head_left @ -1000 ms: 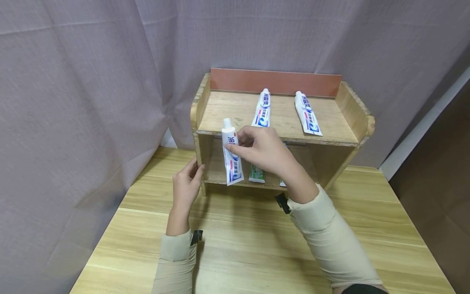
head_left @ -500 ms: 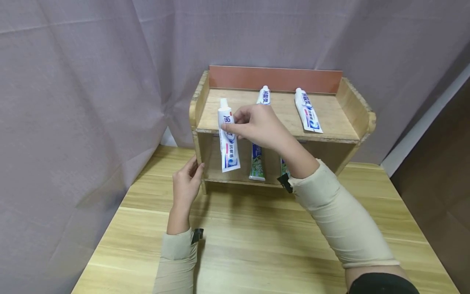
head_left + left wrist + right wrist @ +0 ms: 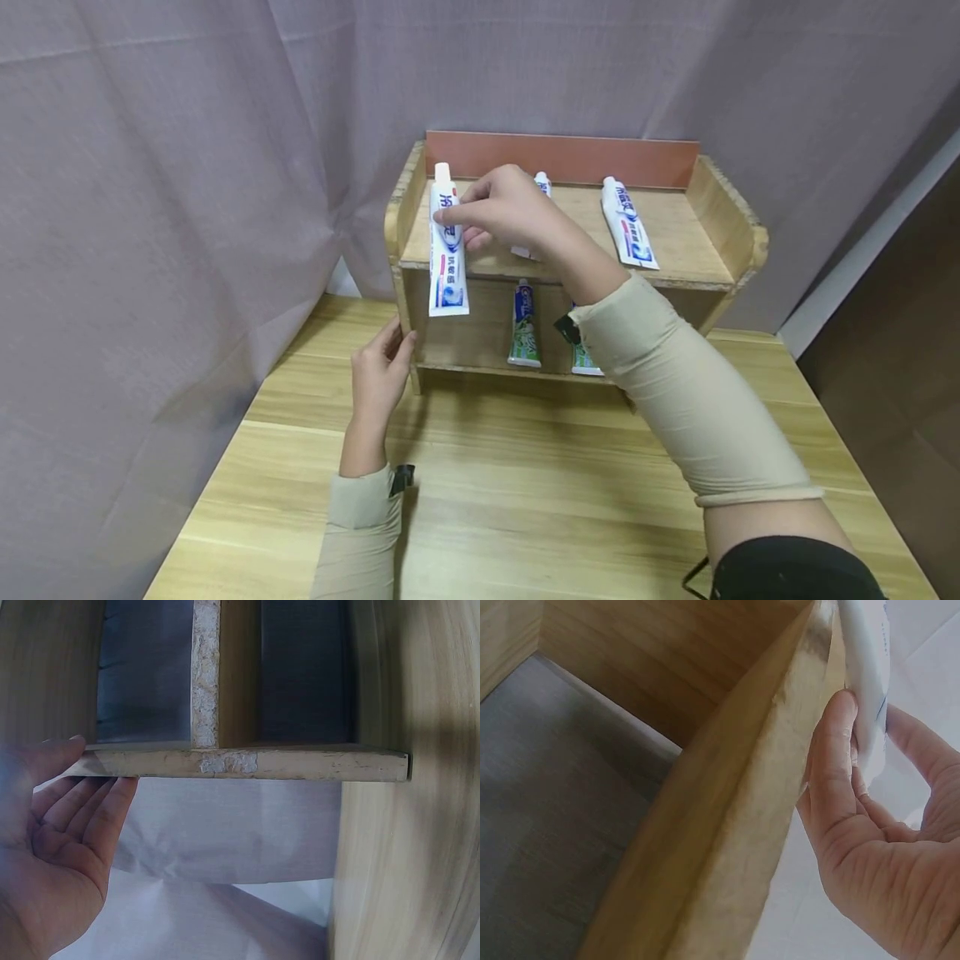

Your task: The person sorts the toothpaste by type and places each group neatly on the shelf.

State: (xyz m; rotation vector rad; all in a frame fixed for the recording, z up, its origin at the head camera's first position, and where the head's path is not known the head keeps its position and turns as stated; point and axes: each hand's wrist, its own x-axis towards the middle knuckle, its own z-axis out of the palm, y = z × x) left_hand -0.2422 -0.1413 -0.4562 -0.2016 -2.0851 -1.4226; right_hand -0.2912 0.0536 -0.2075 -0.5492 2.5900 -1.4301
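My right hand (image 3: 506, 208) pinches a white toothpaste tube (image 3: 448, 275) between thumb and fingers, cap up, in front of the left part of the small wooden shelf's top board (image 3: 577, 225). In the right wrist view the tube (image 3: 866, 667) is beside the board's edge. My left hand (image 3: 381, 375) holds the shelf's left side panel (image 3: 300, 765), thumb on one face and fingers on the other. Two more white tubes lie on the top board: one (image 3: 628, 223) at the right, another (image 3: 543, 183) mostly hidden behind my right hand.
On the lower shelf lie two green-and-blue tubes, one (image 3: 525, 325) in the middle and one (image 3: 585, 358) partly behind my right sleeve. A reddish back strip (image 3: 562, 158) and raised sides bound the top board. A grey curtain (image 3: 187, 208) hangs behind the wooden table (image 3: 480, 500).
My right hand has lifted the toothpaste tube up and slightly left, from before the lower shelf to the height of the top board. My left hand has stayed on the side panel.
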